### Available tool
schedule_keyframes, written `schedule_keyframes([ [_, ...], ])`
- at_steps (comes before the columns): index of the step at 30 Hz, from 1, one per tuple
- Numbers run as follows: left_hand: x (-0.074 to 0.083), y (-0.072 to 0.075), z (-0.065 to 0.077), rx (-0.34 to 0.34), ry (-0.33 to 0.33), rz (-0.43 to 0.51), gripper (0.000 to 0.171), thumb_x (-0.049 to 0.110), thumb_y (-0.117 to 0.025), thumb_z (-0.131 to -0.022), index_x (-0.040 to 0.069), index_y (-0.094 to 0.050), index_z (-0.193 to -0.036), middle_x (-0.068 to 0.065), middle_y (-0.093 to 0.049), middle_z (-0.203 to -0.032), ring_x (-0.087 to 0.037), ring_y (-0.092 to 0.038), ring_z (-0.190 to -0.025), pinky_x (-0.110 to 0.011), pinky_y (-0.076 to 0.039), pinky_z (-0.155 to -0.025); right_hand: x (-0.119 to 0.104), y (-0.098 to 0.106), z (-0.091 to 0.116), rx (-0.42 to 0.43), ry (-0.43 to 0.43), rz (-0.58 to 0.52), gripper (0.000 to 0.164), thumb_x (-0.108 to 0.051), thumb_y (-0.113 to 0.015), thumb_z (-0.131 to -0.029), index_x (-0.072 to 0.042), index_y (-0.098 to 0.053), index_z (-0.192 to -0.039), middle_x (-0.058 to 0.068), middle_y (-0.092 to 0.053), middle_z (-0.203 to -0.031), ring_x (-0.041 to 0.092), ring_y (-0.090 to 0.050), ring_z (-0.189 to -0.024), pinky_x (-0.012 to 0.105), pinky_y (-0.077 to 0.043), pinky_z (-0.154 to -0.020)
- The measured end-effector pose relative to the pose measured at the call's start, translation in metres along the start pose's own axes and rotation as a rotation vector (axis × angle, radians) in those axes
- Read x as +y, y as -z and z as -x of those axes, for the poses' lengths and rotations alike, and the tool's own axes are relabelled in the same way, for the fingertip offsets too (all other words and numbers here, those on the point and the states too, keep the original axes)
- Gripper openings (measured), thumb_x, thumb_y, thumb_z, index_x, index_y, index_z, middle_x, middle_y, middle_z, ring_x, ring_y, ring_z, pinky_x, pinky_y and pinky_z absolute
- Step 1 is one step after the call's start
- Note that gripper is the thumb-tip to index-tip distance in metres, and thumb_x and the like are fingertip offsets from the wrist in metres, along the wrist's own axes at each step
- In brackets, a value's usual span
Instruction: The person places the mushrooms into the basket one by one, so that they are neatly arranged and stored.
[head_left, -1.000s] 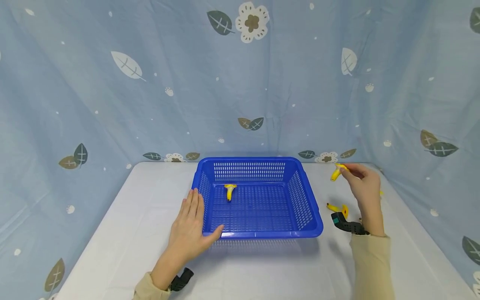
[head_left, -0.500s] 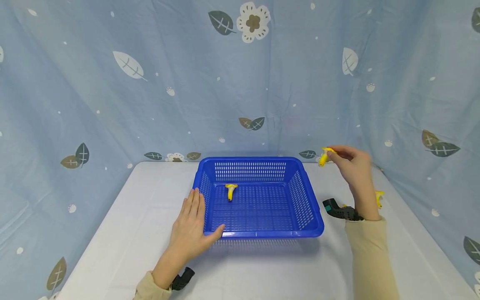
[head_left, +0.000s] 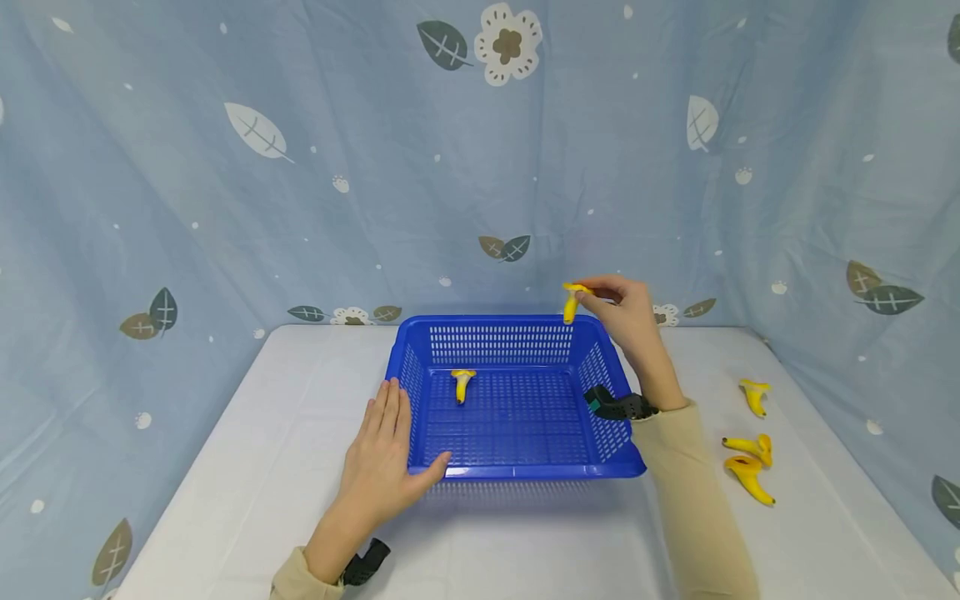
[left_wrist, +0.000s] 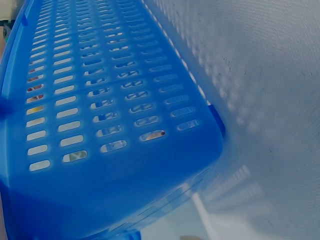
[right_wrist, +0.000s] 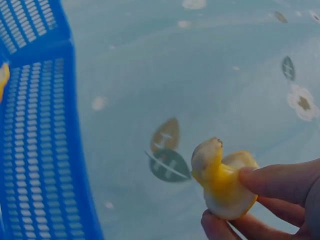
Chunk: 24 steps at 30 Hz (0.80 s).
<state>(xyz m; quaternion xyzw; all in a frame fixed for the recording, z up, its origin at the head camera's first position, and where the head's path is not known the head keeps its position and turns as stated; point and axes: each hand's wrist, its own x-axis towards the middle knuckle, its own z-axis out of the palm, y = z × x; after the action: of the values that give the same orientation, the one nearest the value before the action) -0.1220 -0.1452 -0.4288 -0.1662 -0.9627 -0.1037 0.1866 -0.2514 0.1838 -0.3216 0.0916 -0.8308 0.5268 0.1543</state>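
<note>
My right hand (head_left: 622, 317) pinches a yellow mushroom (head_left: 572, 305) between thumb and fingers, over the back right corner of the blue basket (head_left: 517, 472). In the right wrist view the same mushroom (right_wrist: 225, 185) shows its pale stem and flared cap, beside the basket wall (right_wrist: 40, 150). Another mushroom (head_left: 462, 386) lies on the basket floor, towards the left. Against the basket's front left rim rests my left hand (head_left: 378, 450), its fingers straight and thumb spread along the front edge. The left wrist view shows the slotted basket side (left_wrist: 100, 165) close up.
On the white tabletop (head_left: 315, 375) to the right lie more yellow mushrooms: one (head_left: 754, 397) farther back, and two close together, one (head_left: 746, 447) just behind the other (head_left: 750, 479). A blue patterned curtain (head_left: 360, 192) hangs behind and along both sides.
My right hand has carried the mushroom left and slightly up, from above the table's right side to over the basket's back right corner. The left hand has stayed at the rim.
</note>
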Motion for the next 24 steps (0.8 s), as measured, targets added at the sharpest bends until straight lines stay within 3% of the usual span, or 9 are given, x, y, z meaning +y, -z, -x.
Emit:
schedule_keyframes([
  [6,0.001,-0.001,0.000,0.014,-0.010,-0.003,0.100,0.066,-0.050,-0.080,-0.013,-0.030,-0.140,-0.028,-0.020,-0.150,-0.037,-0.017,-0.141,-0.046,-0.019,-0.114,0.006,-0.028,-0.010,-0.125,-0.015,-0.097,0.027,-0.013,-0.062,-0.090,0.001,-0.066,-0.113,0.019,-0.062,-0.114,0.028,-0.056,-0.105,0.038,-0.048,-0.086],
  [11,0.001,-0.001,0.000,0.021,-0.011,-0.007,0.101,0.066,-0.051,-0.080,-0.013,-0.030,-0.140,-0.028,-0.019,-0.150,-0.037,-0.016,-0.141,-0.047,-0.019,-0.113,0.012,-0.050,-0.012,-0.177,-0.005,-0.168,0.026,-0.014,-0.063,-0.090,-0.001,-0.067,-0.112,0.016,-0.064,-0.112,0.025,-0.058,-0.104,0.036,-0.050,-0.088],
  [19,0.002,-0.001,0.000,0.010,-0.008,-0.003,0.100,0.065,-0.051,-0.080,-0.013,-0.029,-0.140,-0.027,-0.019,-0.151,-0.037,-0.016,-0.141,-0.048,-0.020,-0.113,0.031,-0.076,-0.011,-0.266,0.021,-0.216,0.023,-0.013,-0.063,-0.090,-0.001,-0.068,-0.109,0.016,-0.066,-0.108,0.025,-0.061,-0.098,0.040,-0.051,-0.087],
  [24,0.002,0.000,0.000,0.010,-0.004,-0.003,0.100,0.064,-0.052,-0.080,-0.013,-0.029,-0.140,-0.027,-0.019,-0.151,-0.038,-0.016,-0.141,-0.047,-0.019,-0.113,0.039,-0.088,-0.009,-0.316,-0.005,-0.159,0.021,-0.013,-0.063,-0.090,-0.003,-0.069,-0.107,0.013,-0.067,-0.107,0.024,-0.061,-0.099,0.037,-0.051,-0.084],
])
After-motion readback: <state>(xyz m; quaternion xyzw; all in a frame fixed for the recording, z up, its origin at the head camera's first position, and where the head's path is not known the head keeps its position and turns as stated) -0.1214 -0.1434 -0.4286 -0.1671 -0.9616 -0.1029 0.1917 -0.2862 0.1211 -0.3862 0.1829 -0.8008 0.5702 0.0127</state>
